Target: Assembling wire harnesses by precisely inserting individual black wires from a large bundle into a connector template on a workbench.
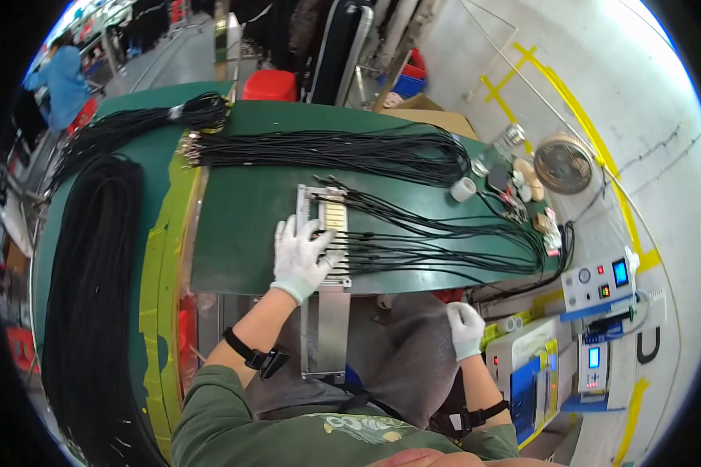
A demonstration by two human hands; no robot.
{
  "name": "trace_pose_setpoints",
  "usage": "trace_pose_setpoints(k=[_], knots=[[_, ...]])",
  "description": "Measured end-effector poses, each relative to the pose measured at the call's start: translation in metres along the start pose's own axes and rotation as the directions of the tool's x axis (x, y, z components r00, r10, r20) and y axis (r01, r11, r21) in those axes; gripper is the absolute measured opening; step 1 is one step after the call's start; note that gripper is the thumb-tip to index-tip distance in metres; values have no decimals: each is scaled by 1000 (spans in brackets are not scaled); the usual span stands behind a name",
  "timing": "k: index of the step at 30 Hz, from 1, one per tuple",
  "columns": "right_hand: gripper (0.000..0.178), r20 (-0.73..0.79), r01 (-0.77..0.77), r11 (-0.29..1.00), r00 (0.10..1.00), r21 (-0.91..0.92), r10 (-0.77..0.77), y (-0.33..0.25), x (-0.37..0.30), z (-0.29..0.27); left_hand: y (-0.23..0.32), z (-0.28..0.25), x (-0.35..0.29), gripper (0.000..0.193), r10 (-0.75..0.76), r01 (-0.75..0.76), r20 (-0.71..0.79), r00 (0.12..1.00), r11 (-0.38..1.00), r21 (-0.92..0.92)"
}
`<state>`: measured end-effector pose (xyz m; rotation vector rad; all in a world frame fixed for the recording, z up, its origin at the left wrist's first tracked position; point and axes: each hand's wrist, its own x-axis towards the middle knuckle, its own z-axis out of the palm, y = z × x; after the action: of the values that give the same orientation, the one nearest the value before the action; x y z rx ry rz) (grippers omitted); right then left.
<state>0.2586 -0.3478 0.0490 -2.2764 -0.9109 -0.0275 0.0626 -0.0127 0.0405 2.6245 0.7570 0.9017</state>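
Note:
A metal fixture (333, 331) lies lengthwise across the near edge of the green table and juts out over my lap. Black cables (436, 262) have their ends set side by side in its slots and loop away to the right. Spread over those cable ends is my left hand (300, 257), in a white glove, its fingers apart and touching the fixture. Pale slots (335, 216) show at the fixture's far end. My right hand (466, 331), also gloved, is off the table beside my right knee. Its fingers are curled, and what they hold, if anything, is hidden.
A long bundle of black cables (327, 149) lies along the back of the table (241, 206). More bundles (93, 296) lie at the left. A white roll (463, 189), a glass jar (512, 135) and a fan (563, 163) stand at the right, above machines with lit screens (620, 272).

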Motion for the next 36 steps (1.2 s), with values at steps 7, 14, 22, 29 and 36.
trace_pose_setpoints(k=[7, 14, 22, 29, 36], knots=[[31, -29, 382, 911, 924, 152, -382, -93, 111, 28, -1, -26, -16, 39, -19, 19, 3, 1000, 1000, -15], [36, 66, 611, 786, 784, 95, -618, -114, 184, 13, 60, 6, 32, 29, 138, -141, -36, 990, 985, -100], [18, -202, 393, 859, 918, 329, -342, 101, 97, -117, 84, 109, 78, 34, 942, -911, -99, 321, 335, 240], [18, -289, 238, 926, 945, 293, -152, 255, -18, -198, 226, 100, 28, 31, 417, -420, 125, 900, 908, -4], [22, -325, 222, 955, 934, 196, -151, 313, -54, -238, 371, 79, -6, 31, 434, -436, 99, 895, 900, -1]])
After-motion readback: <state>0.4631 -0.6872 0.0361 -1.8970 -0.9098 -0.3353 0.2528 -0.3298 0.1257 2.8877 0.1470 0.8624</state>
